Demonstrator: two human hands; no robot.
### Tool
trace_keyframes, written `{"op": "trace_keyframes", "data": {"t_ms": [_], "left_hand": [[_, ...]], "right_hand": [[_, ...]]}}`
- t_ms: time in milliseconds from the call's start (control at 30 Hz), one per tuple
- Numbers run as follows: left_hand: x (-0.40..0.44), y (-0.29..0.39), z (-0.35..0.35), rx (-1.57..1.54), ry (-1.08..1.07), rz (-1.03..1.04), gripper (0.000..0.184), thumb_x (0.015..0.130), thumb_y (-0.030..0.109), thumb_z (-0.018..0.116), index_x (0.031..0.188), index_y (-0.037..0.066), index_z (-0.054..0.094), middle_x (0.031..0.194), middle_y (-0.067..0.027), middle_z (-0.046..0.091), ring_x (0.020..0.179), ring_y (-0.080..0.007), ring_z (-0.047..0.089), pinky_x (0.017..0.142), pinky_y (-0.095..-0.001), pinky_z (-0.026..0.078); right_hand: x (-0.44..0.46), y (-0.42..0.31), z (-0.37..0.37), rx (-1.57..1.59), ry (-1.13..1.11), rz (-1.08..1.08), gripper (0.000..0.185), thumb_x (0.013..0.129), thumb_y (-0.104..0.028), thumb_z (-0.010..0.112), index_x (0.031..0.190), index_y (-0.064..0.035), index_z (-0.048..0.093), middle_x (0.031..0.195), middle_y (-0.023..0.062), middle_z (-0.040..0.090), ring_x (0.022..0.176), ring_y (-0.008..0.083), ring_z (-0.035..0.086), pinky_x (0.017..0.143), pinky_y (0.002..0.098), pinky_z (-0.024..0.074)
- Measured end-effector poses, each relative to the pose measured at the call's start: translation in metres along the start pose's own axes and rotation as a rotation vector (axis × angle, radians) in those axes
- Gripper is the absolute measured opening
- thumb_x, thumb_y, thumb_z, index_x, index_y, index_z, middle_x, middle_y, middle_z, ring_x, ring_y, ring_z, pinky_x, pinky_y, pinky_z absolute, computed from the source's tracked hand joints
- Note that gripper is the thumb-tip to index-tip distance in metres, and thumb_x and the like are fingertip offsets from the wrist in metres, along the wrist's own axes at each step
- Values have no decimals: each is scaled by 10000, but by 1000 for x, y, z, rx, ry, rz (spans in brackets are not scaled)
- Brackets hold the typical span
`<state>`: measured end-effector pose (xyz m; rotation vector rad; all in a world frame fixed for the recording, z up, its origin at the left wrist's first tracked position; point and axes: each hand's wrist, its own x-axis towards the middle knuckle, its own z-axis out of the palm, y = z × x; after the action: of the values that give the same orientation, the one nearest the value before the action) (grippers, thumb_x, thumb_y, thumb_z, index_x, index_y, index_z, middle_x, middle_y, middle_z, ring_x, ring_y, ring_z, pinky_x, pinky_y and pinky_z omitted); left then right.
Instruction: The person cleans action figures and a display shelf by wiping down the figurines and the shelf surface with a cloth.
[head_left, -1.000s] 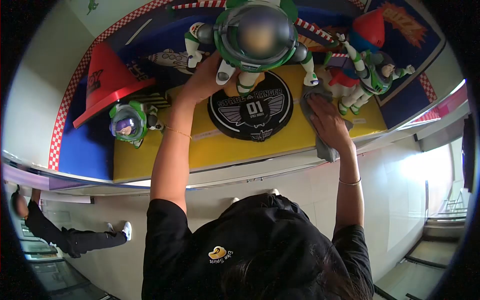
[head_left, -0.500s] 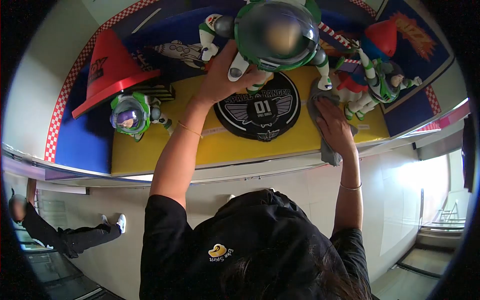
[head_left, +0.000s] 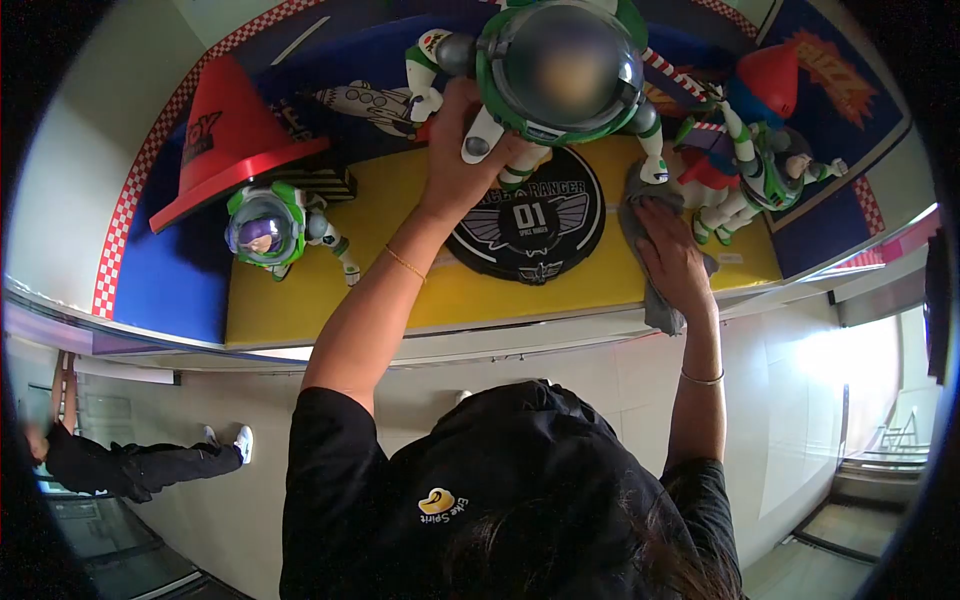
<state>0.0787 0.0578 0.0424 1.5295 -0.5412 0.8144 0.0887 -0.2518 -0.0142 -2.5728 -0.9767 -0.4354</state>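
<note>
A large space ranger toy figure [head_left: 560, 75] with a clear domed helmet stands at the top centre. Its feet are on a round black base [head_left: 535, 235] marked "01". My left hand [head_left: 465, 165] is around the figure's lower body, behind its white arm; most of the fingertips are hidden. My right hand [head_left: 675, 255] presses a grey cloth [head_left: 660, 312] down on the yellow display surface [head_left: 400, 290], right of the base. Just beyond that hand stands a smaller space ranger figure [head_left: 775, 170].
A red cone [head_left: 235, 130] leans at the left above another small space ranger figure [head_left: 268, 230]. A red and blue rocket [head_left: 762, 85] is at the back right. Blue panels bound the display. A person in black [head_left: 130, 465] stands on the floor at lower left.
My left hand has shifted right, closer against the large figure. My right hand and the cloth stay nearly in place. The person at lower left has changed arm position.
</note>
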Motion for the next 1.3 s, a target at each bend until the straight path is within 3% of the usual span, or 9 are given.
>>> {"op": "trace_keyframes", "data": {"t_ms": [267,433,600,767,900,1300], "left_hand": [[3,10,-1,-35,-95,-86,369,765,110,727,1105,37,605,1046,-82,536,965,-232,516,861,-350,407],[1,14,1,-46,-76,-140,370,759,104,734,1107,42,626,1095,-86,532,958,-232,503,868,-354,401],[5,12,2,-37,-58,-76,309,754,113,747,1040,49,650,1059,-65,583,986,-223,488,875,-351,391],[7,33,5,54,-41,-46,236,755,103,747,973,65,665,960,-24,634,988,-210,476,873,-353,388],[3,48,6,-8,134,-33,187,759,119,741,928,78,671,863,11,647,1006,-202,449,883,-344,371],[7,62,6,-54,128,1,197,763,159,725,945,101,675,950,8,652,1071,-212,414,931,-337,324]], "right_hand": [[1,-1,-2,-15,9,3,408,882,-102,541,1286,-47,537,1327,113,539,1188,300,513,992,365,419],[0,1,1,-28,-13,-31,436,906,-160,513,1331,-65,490,1354,142,511,1196,329,508,999,406,409],[8,6,14,-97,-9,4,479,868,-91,535,1339,-40,471,1363,147,487,1200,331,490,994,379,413],[31,18,25,-48,-84,-45,512,866,-94,523,1365,-29,427,1376,170,457,1224,345,464,1004,387,406],[57,23,35,-90,-15,-151,449,916,-178,496,1336,-26,456,1321,221,502,1139,402,514,978,457,410],[78,-27,47,227,-92,-310,480,903,-220,526,1349,-57,451,1333,168,514,1149,349,528,976,433,426]]}}
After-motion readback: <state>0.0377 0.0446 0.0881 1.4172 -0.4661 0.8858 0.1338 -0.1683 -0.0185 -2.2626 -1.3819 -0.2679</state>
